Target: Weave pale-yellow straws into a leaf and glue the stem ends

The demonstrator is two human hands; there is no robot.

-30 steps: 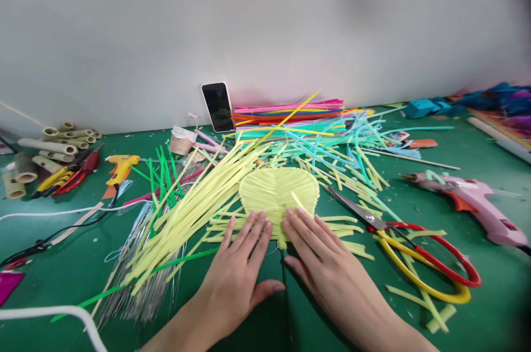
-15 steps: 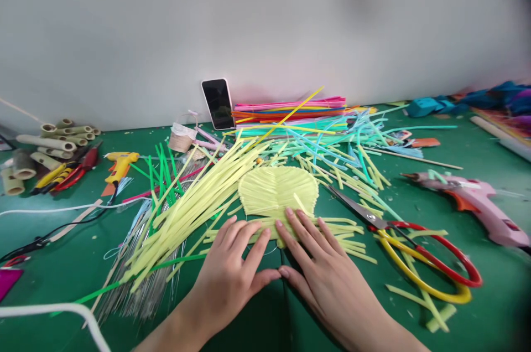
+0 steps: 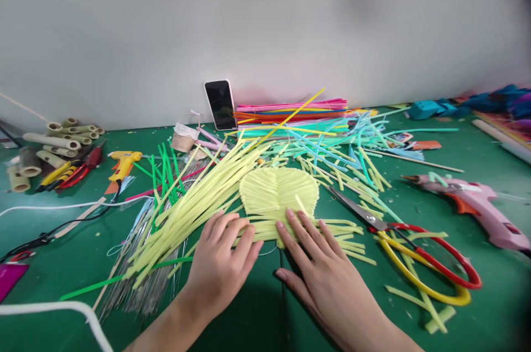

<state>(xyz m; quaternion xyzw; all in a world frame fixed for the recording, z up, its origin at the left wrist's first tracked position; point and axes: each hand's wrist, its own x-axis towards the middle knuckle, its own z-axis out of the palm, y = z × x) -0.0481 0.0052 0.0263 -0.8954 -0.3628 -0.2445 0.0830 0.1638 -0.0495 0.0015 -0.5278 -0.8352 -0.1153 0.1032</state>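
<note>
Yellow leaf [image 3: 276, 189], right hand [image 3: 327, 272] on it

The right hand [image 3: 327, 270] lies flat across the yellow leaf-shaped piece [image 3: 277, 189]; the left hand [image 3: 224, 255] curls over yellow strips [image 3: 265, 226].

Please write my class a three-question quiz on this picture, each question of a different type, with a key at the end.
1. True or false: the phone stands propped against the wall.

2. Which tool lies between the leaf shape and the pink glue gun?
A) pliers
B) scissors
C) yellow glue gun

3. Fill in the blank: the right hand lies palm ____.

Key: 1. True. 2. B, scissors. 3. Down.
</note>
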